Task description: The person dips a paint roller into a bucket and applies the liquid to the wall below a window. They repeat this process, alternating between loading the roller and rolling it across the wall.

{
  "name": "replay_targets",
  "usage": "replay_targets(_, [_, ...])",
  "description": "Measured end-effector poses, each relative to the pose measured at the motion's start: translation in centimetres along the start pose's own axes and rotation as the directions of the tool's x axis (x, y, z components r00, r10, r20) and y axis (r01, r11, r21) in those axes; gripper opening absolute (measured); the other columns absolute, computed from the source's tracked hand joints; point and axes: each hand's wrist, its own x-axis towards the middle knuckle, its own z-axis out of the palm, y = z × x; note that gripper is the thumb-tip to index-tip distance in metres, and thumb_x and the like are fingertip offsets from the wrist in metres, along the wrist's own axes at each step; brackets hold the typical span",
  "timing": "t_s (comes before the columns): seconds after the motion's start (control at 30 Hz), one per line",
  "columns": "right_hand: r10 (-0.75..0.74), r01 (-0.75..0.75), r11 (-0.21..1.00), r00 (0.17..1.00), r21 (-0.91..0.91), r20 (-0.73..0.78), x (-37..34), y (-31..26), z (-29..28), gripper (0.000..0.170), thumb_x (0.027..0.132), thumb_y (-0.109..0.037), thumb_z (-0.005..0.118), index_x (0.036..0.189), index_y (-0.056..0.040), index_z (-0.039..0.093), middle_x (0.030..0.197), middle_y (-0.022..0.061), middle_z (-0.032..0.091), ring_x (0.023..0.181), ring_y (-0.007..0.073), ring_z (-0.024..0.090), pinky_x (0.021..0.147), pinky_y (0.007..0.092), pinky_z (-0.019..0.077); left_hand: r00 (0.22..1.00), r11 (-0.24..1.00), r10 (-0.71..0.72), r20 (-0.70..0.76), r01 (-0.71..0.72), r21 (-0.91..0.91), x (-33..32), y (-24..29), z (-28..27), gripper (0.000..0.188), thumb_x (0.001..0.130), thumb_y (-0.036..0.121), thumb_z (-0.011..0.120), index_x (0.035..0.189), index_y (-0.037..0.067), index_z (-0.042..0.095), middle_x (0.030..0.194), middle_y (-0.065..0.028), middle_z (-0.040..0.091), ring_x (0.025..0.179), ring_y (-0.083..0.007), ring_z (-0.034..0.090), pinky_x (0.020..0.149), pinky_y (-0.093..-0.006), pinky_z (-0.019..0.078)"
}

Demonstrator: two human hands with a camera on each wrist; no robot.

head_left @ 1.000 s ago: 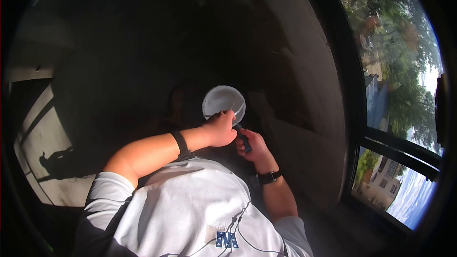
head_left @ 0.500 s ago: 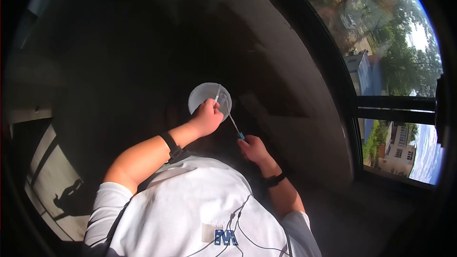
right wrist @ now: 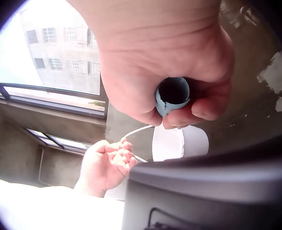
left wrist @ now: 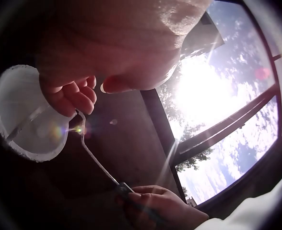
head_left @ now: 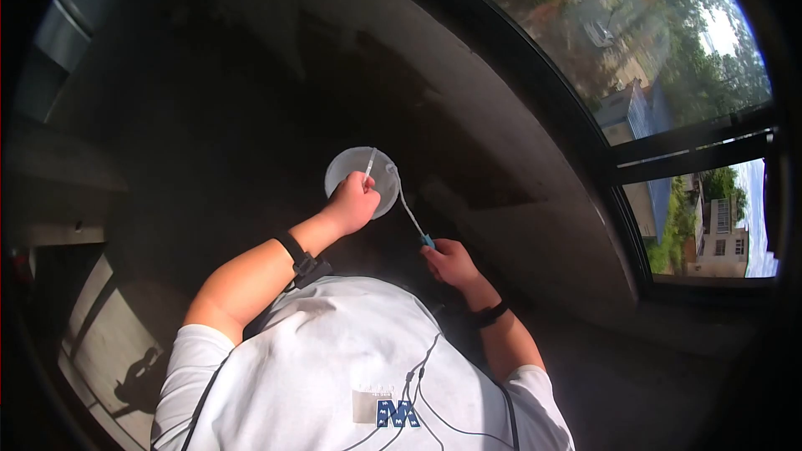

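Observation:
My left hand [head_left: 352,205] grips the pale strip-like handle [head_left: 369,164] of a white bucket [head_left: 338,169], fingers curled over the bucket's mouth. In my right hand [head_left: 454,265] is a paint roller with a teal grip [head_left: 428,242], its hollow end facing the right wrist camera. A thin bent rod [left wrist: 97,162] runs from that grip up to the bucket's rim beside my left fingers. The roller's head is hidden. In the left wrist view the bucket [left wrist: 16,79] hangs tilted left of my left fingers, its edge rough and whitish.
On the right, a dark-framed window [head_left: 622,169] looks out on trees and a building. A grey wall [head_left: 501,225] runs below it, with pale patches. A sunlit patch [head_left: 109,367] with shadows lies at lower left. Thin cables [head_left: 422,367] hang over the white shirt.
My hands have drawn apart: the left moved left with the bucket, the right slightly right and down with the roller, exposing its rod. The head view has turned, shifting the window.

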Motion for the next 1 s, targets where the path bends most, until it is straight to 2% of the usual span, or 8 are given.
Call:
replay_targets(0.2, [-0.052,0.053,0.997,0.999,-0.051,0.013,0.2,-0.1,-0.9,0.025,0.095,-0.025,0.059,0.082,-0.0033,0.059,0.06,0.0,0.054,0.048,0.0087,0.049,0.044,0.025,0.0393,0.999,0.998,0.038,-0.02,-0.039,-0.053,-0.5,0.2,0.1,0.022,0.084,0.012,0.054,0.101,-0.002,0.054,0.09,-0.0123,0.064,0.084,-0.021,0.062,0.078,-0.0327,0.0493])
replay_targets(0.23, [-0.082,0.083,0.99,0.997,-0.115,0.01,0.5,0.3,-1.3,0.026,0.094,-0.026,0.059,0.083,-0.003,0.06,0.061,0.0012,0.056,0.048,0.0097,0.051,0.045,0.0262,0.0415,0.999,0.998,0.04,-0.022,-0.041,-0.051,-0.5,0.1,0.3,0.022,0.084,0.012,0.054,0.101,-0.002,0.054,0.09,-0.0123,0.064,0.084,-0.021,0.062,0.078,-0.0327,0.0493])
replay_targets(0.3, [-0.115,0.115,0.977,0.993,-0.177,0.01,0.6,0.5,-1.7,0.027,0.094,-0.027,0.059,0.083,-0.0027,0.06,0.062,0.0024,0.058,0.049,0.0106,0.053,0.046,0.0274,0.0437,0.987,0.988,0.15,-0.053,-0.151,-0.024,-0.7,0.0,0.4,0.02,0.089,0.009,0.055,0.106,-0.001,0.051,0.089,-0.0063,0.059,0.072,-0.0122,0.057,0.065,-0.0282,0.0485])
replay_targets(0.4, [-0.125,0.124,0.969,0.992,-0.213,0.009,0.5,0.1,-2.0,0.026,0.093,-0.027,0.06,0.085,-0.0021,0.061,0.063,0.0032,0.06,0.05,0.011,0.055,0.048,0.0282,0.0454,0.994,0.995,0.091,-0.067,-0.093,-0.021,-0.9,0.1,0.2,0.021,0.088,0.009,0.055,0.107,-0.001,0.05,0.089,-0.0059,0.059,0.073,-0.0118,0.057,0.066,-0.0281,0.0483])
replay_targets(0.83, [-0.163,0.171,0.982,0.982,-0.08,0.092,0.3,-1.2,-2.9,0.026,0.095,-0.026,0.058,0.08,-0.0039,0.059,0.062,0.0002,0.056,0.049,0.0078,0.051,0.045,0.0241,0.0405,0.989,0.992,0.122,-0.083,-0.125,-0.034,-1.5,0.3,-0.3,0.023,0.089,0.013,0.049,0.107,-0.001,0.05,0.089,-0.0077,0.059,0.074,-0.0134,0.057,0.068,-0.0289,0.0479])
replay_targets(0.9, [-0.158,0.169,0.981,0.98,-0.09,0.121,0.8,-1.1,-3.6,0.026,0.095,-0.025,0.058,0.08,-0.0035,0.059,0.062,0.0003,0.056,0.049,0.0079,0.051,0.045,0.0243,0.0405,0.994,0.994,0.08,-0.073,-0.085,-0.061,-1.5,0.9,-0.1,0.024,0.089,0.013,0.047,0.108,-0.001,0.05,0.089,-0.0084,0.06,0.074,-0.0139,0.057,0.068,-0.029,0.0481])
replay_targets(0.93, [-0.125,0.142,0.981,0.984,-0.131,0.131,1.1,-1.0,-3.8,0.023,0.095,-0.023,0.058,0.085,-0.003,0.061,0.062,0.0003,0.056,0.049,0.0082,0.05,0.046,0.0245,0.0404,0.994,0.994,0.083,-0.077,-0.088,-0.064,-1.6,1.2,-0.1,0.024,0.089,0.013,0.047,0.108,-0.001,0.05,0.089,-0.0084,0.06,0.074,-0.0139,0.057,0.068,-0.029,0.0481])
replay_targets(1.0, [-0.094,0.119,0.977,0.986,-0.178,0.14,1.3,-1.3,-3.7,0.02,0.096,-0.021,0.057,0.091,-0.0024,0.064,0.062,0.0002,0.055,0.049,0.0085,0.05,0.046,0.0248,0.0404,0.997,0.986,-0.023,-0.076,0.01,-0.165,-1.8,1.7,-0.4,0.024,0.087,0.017,0.052,0.101,-0.001,0.052,0.086,-0.012,0.063,0.082,-0.0214,0.062,0.074,-0.0341,0.0489])
